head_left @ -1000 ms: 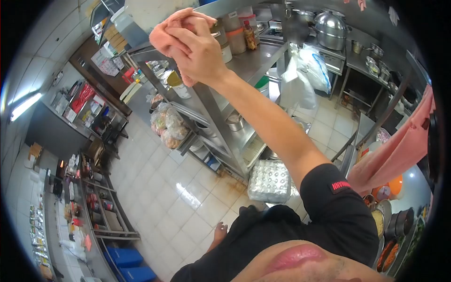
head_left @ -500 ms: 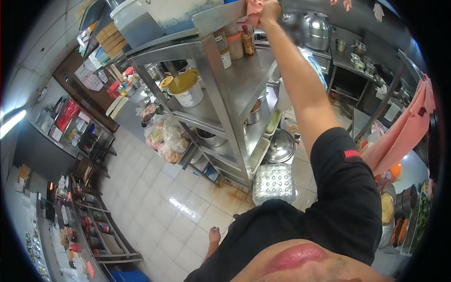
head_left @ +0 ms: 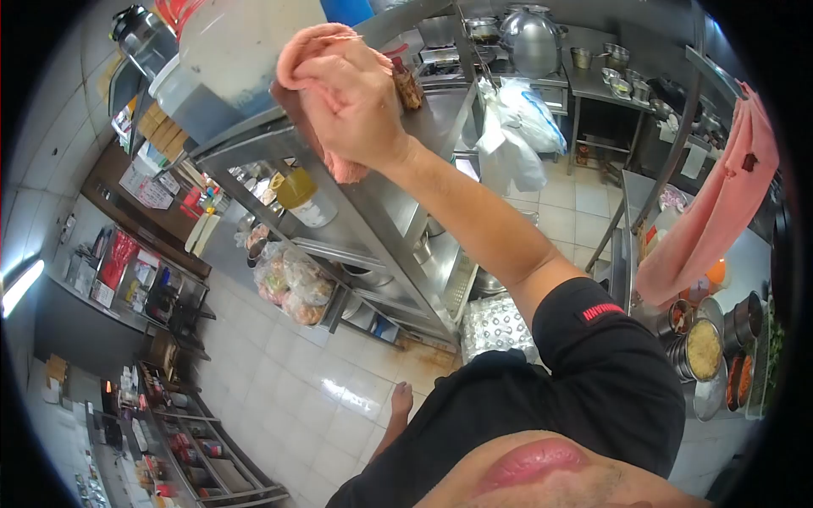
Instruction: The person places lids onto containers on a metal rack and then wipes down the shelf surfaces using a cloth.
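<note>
My right hand (head_left: 360, 106) is closed around a folded pink cloth (head_left: 318, 52), raised at the front corner of the metal shelf rack (head_left: 360, 212). Part of the cloth hangs below my fist over the rack's top edge and upright. Just behind the cloth stands a large translucent plastic tub (head_left: 241, 55) on the top shelf. A bottle (head_left: 407, 85) with dark contents stands on the shelf to the right of my wrist. Low beside my body, my left hand (head_left: 401, 396) hangs away from the rack; it looks empty, with its fingers loosely apart.
Bagged food (head_left: 296, 284) sits on a low shelf at the rack's left. A tub with a yellow lid (head_left: 305, 196) stands inside the rack. White plastic bags (head_left: 517, 140) hang beyond it. Another pink cloth (head_left: 720, 203) hangs at right, above pots of food (head_left: 705, 347).
My right hand has moved left and nearer with the pink cloth, along the rack's top edge to its corner. My view has shifted, and the white bags beyond show more fully.
</note>
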Motion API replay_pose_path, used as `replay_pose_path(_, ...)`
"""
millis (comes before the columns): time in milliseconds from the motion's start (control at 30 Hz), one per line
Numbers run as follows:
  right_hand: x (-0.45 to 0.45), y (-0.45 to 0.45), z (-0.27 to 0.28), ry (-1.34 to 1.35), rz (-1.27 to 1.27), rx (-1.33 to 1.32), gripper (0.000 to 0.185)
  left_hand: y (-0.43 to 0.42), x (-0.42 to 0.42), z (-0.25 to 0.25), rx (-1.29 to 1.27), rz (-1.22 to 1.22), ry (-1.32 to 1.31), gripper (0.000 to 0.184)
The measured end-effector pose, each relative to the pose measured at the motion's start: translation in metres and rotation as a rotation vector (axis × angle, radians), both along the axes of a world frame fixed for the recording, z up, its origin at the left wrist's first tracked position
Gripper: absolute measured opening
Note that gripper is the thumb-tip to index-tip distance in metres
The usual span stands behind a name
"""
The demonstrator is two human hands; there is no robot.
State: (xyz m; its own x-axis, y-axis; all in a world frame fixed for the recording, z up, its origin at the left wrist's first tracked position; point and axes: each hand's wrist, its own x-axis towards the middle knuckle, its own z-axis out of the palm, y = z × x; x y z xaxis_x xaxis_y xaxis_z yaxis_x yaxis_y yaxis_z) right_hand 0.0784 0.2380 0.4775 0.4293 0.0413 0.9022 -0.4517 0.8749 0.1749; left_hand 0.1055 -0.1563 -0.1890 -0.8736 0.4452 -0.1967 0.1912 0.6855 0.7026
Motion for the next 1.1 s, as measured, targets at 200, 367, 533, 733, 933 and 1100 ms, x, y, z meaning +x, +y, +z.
replay_pose_path(200, -0.038, 0.093, 0.003, -0.099, -0.006, -0.246, 0.019, 0.046, 0.002, 0.043, 0.157, 0.15, -0.194, 0.043)
replay_pose_path(367, -0.062, 0.165, 0.011, -0.209, -0.194, -0.493, 0.013, -0.018, 0.035, 0.01, -0.033, -0.095, 0.239, 0.042)
replay_pose_path(533, -0.122, 0.309, -0.005, -0.214, -0.178, -0.447, 0.016, -0.104, 0.118, -0.026, -0.313, -0.125, 0.304, 0.034)
replay_pose_path(733, -0.05, 0.126, -0.018, -0.152, 0.147, -0.392, 0.022, -0.122, 0.165, -0.002, -0.471, -0.059, -0.039, 0.033)
replay_pose_path(933, -0.046, 0.135, -0.015, -0.212, 0.078, -0.39, 0.023, -0.09, 0.118, 0.024, -0.001, 0.527, -0.423, 0.033)
replay_pose_path(1100, -0.096, 0.244, 0.005, -0.228, 0.17, -0.682, 0.023, -0.023, 0.101, 0.107, 0.118, 0.358, -0.221, 0.041)
